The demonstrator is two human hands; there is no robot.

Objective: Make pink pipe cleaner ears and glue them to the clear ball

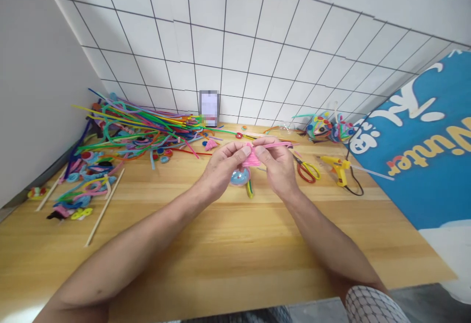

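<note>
Between my two hands is a pink pipe cleaner (251, 160), bent into tight side-by-side rows, with a loose end stretching right past my fingers. My left hand (228, 163) pinches its left side between thumb and fingers. My right hand (274, 161) grips the right side the same way, thumb on top. Just below my fingers sits a clear, bluish round dome (240, 176), partly covered by my left hand. A short green and yellow strip (250, 189) lies beside it. Behind my left hand rests a small pink coiled triangle (211, 144).
A big heap of coloured pipe cleaners (147, 121) fills the back left, with wooden sticks (105, 207) in front. To the right lie scissors (308, 171) and a yellow glue gun (340, 168) with a cord. A phone (209, 108) leans on the wall; decorated balls (319, 127) stand back right.
</note>
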